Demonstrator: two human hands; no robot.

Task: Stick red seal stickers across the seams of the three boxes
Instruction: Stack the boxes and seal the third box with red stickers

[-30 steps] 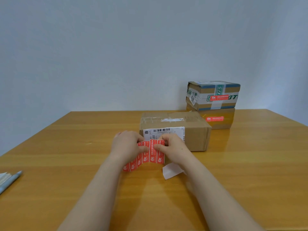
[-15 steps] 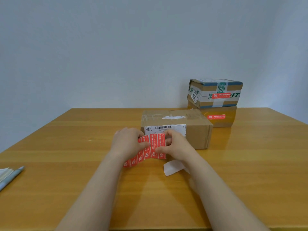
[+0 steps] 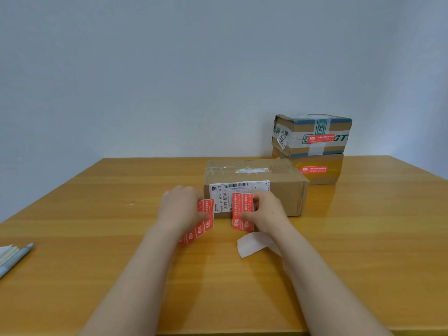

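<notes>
Left hand [image 3: 180, 207] pinches the longer strip of red seal stickers [image 3: 199, 231], thumb over its face; the strip runs from under the fingers down and to the near left, just above the table [image 3: 97, 214]. Right hand [image 3: 269, 212] grips a separate short piece of red stickers [image 3: 238, 214], held upright by its right edge, fingers curled round it. A gap lies between the two pieces, with the nearest box [image 3: 281, 192] right behind them. That box sits flat on the table, and its white shipping label [image 3: 242, 186] shows through the gap.

Farther right, two more boxes are stacked: the upper box [image 3: 312, 127] wears a red seal [image 3: 320, 137] on its front, and so does the lower box [image 3: 337, 175], whose seal [image 3: 313, 169] sits near its top edge.

A white backing scrap [image 3: 251, 244] lies on the table just near of the right hand. The left hand covers much of the strip, so its sticker count cannot be told. The print on the stickers is too small to read. A pen [image 3: 17, 259] and some paper [image 3: 6, 251] are cut off at the left edge.
</notes>
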